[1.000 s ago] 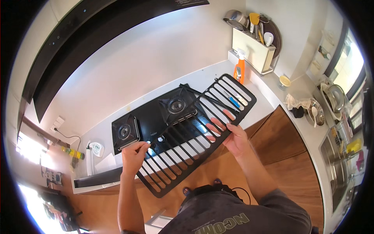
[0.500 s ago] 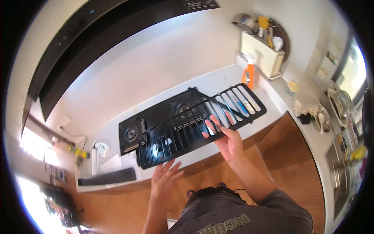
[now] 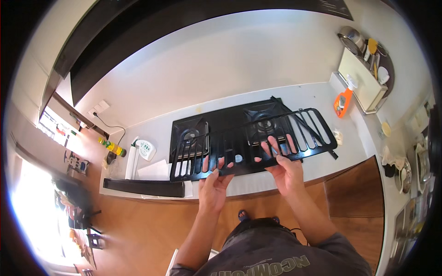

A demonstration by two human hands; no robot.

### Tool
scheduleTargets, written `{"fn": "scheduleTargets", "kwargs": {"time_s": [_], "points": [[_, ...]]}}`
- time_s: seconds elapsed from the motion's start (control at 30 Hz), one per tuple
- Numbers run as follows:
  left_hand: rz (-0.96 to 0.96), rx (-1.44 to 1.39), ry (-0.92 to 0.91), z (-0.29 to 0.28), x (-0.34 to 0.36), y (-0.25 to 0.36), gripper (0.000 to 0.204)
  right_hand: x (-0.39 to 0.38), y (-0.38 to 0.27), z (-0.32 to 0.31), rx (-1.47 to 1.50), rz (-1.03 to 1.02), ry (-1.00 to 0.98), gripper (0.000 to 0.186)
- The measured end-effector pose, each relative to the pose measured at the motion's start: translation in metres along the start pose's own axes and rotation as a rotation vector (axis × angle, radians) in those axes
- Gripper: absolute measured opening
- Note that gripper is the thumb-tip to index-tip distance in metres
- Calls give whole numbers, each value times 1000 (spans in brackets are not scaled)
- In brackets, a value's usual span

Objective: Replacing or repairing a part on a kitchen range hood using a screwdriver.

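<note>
A long black slotted metal grille [image 3: 317, 151] is held level over the front of the black two-burner stove [image 3: 221, 114]. My left hand [image 3: 212, 189] grips its near edge left of the middle, thumb on top and fingers beneath. My right hand [image 3: 289, 177] holds the same edge farther right, and its fingertips show through the slots. Both burners lie partly behind the grille's bars. A narrow black bar [image 3: 279, 102] slants along the stove's right side, partly covered by the grille.
An orange spray bottle [image 3: 341, 105] stands at the back right, near a cream utensil holder [image 3: 361, 83]. On the left counter lie a black strip [image 3: 142, 188], white paper [image 3: 155, 170], a white tube [image 3: 131, 162] and a white pouch [image 3: 146, 150]. A dark range hood [image 3: 184, 23] hangs overhead.
My left hand, open and just off the grille before, now grips its near edge. The grille has become more level, its left end raised. My view has shifted too.
</note>
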State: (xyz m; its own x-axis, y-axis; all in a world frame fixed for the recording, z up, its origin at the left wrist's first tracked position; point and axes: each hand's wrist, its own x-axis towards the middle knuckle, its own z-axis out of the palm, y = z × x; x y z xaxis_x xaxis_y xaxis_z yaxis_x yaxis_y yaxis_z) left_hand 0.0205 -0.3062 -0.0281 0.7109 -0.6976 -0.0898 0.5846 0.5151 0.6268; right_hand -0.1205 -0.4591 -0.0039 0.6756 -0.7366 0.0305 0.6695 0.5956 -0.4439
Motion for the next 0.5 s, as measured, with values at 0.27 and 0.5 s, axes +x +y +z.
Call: {"fn": "scheduleTargets", "kwargs": {"time_s": [0.27, 0.5], "points": [[-55, -33, -3, -3, 34, 23, 63, 16, 16, 0, -164, -45, -94, 88], [-34, 7, -51, 0, 58, 48, 62, 41, 43, 6, -158, 24, -142, 88]]}}
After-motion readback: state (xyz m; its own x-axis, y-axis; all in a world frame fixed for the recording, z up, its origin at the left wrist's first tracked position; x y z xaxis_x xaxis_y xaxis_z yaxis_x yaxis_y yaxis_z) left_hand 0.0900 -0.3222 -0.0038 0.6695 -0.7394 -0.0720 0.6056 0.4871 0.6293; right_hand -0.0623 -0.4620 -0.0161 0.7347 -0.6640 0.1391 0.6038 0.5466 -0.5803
